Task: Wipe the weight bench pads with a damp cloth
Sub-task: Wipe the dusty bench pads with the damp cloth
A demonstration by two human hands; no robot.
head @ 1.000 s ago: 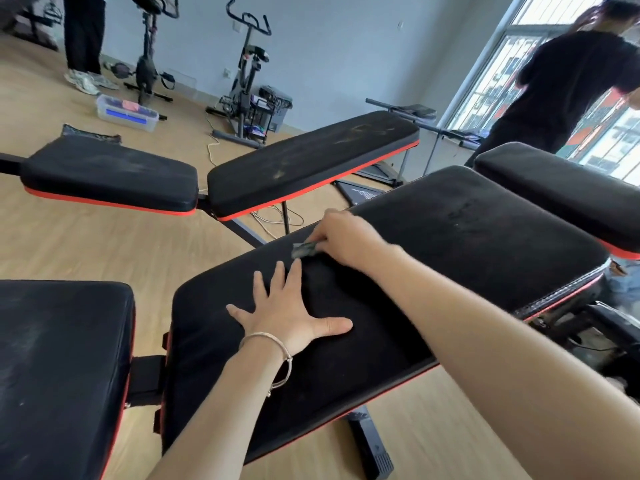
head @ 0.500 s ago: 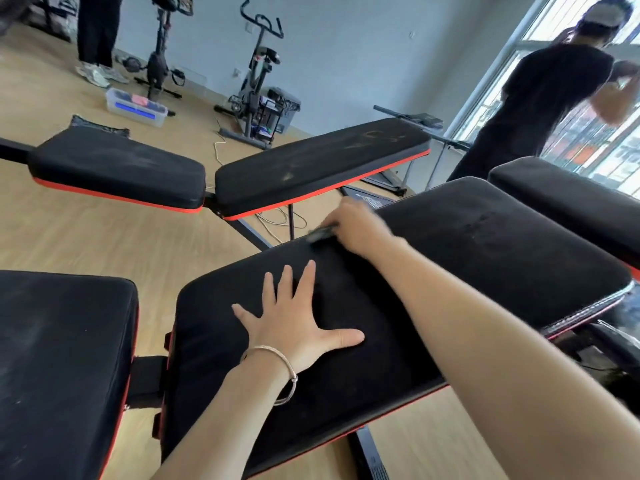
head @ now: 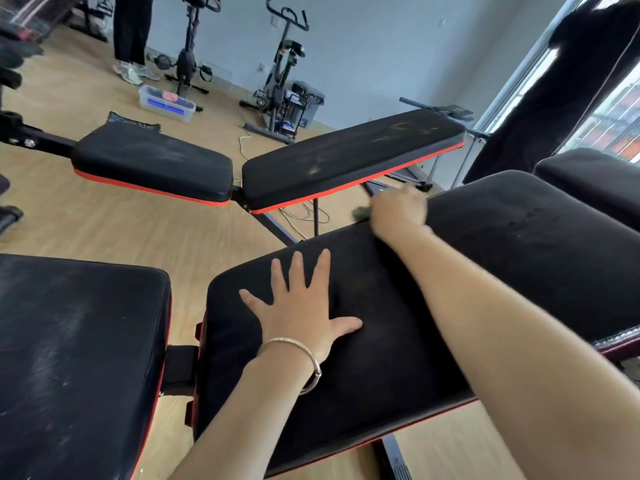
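Seat pad [head: 79,358], near left: grey dust streaks, neither hand on it. Across the hinge gap to its right is the back pad [head: 519,265], the surface under both hands. Its long axis runs from the near-left end up toward the far right.

Left hand [head: 304,317]: palm down near the surface's left end, fingers [head: 298,271] straight and spread, thumb out to the right, holding nothing. Judged to be bracing. Bracelet [head: 308,358] on the wrist.

Cloth [head: 362,213]: a dark tuft shows at the surface's far edge, just left of the right hand [head: 398,211], which lies over it. That hand's fingers look curled down onto the cloth, pressing it to the edge. Motion blur hides the exact grip. The right forearm crosses the surface from the near-right corner.

Key relation: the length judged unwiped lies right of the cloth, along the long axis toward the far-right end, where faint marks show. The right hand is nearer and has the cloth. Judgement: strokes want to run rightward along the axis, clear of the left hand.

Room: wooden floor [head: 138,233], a person standing [head: 131,29] beside an exercise bike [head: 187,57], a clear plastic box [head: 166,103], a second bench [head: 346,157] with smudged pads, another bike [head: 284,71], and a person in black [head: 571,84] by the window [head: 616,116]
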